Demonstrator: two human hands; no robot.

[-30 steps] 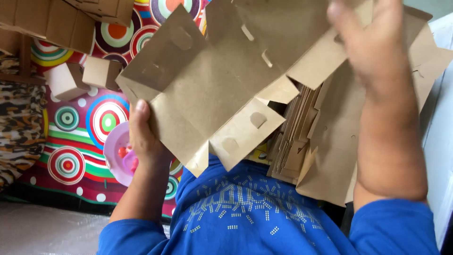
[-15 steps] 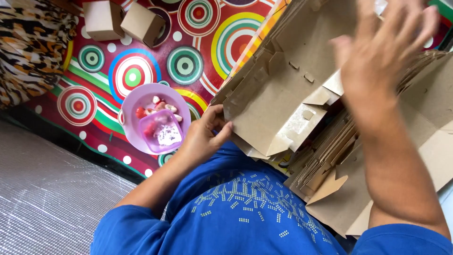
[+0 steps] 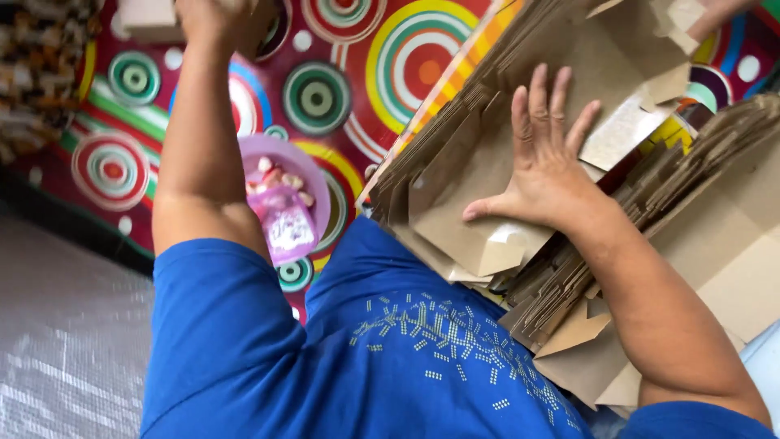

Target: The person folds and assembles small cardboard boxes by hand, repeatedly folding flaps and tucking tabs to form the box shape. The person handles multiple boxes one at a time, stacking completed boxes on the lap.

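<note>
My right hand [image 3: 546,167] lies flat, fingers spread, on the top sheet of a stack of flat brown cardboard box blanks [image 3: 455,154] that rests on my lap and slopes away to the right. My left arm is stretched forward. My left hand [image 3: 218,23] is at the frame's top edge, next to a folded cardboard box [image 3: 149,16]. Its fingers are cut off by the edge, so I cannot tell whether it holds anything. I wear a blue shirt [image 3: 390,349].
A purple bowl [image 3: 313,175] with small wrapped sweets and a packet sits on the mat by my left arm. The mat [image 3: 349,73] is red with bright ring patterns. More cardboard blanks [image 3: 715,211] lie at the right. A grey woven floor [image 3: 57,325] is at the lower left.
My left hand let go of the cardboard's edge and reached up and forward to the folded box. My right hand came down from the air and now lies flat on the stack.
</note>
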